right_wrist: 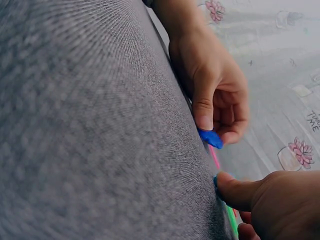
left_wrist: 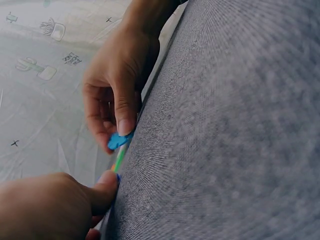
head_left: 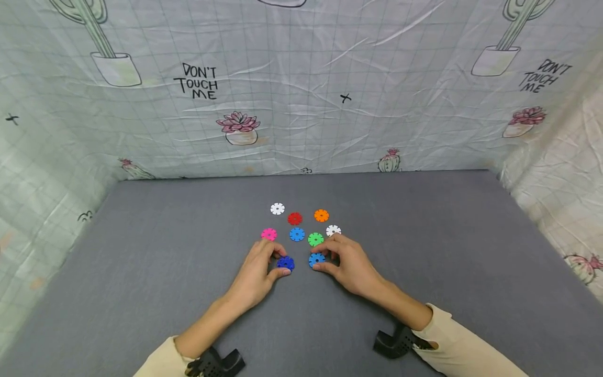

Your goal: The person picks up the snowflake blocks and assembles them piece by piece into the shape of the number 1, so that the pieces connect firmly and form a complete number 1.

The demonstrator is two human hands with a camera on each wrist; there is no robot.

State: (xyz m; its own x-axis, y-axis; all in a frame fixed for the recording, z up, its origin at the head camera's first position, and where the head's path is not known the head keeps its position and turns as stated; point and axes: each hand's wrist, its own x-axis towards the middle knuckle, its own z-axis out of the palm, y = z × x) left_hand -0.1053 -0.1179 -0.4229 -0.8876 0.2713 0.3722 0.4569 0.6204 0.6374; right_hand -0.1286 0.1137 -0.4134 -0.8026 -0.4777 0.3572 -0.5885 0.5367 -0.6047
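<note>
My left hand (head_left: 256, 269) pinches a dark blue notched disc (head_left: 285, 263) between thumb and fingers, close over the grey table. In the right wrist view this dark blue disc (right_wrist: 210, 139) shows tilted at the fingertips. A lighter blue notched disc (head_left: 317, 259) is pinched by my right hand (head_left: 350, 264), a short gap away to the right. The left wrist view shows that light blue disc (left_wrist: 119, 141) tilted under the thumb. Just beyond the right fingers lie a green disc (head_left: 315, 239) and a white disc (head_left: 333, 230). A pink disc (head_left: 269, 234) lies beyond the left hand.
Farther back on the grey table (head_left: 188, 225) lie another blue disc (head_left: 297, 234), a red disc (head_left: 294, 218), an orange disc (head_left: 321, 215) and a second white disc (head_left: 277, 208). A printed cloth (head_left: 301, 120) hangs behind the table and along its sides.
</note>
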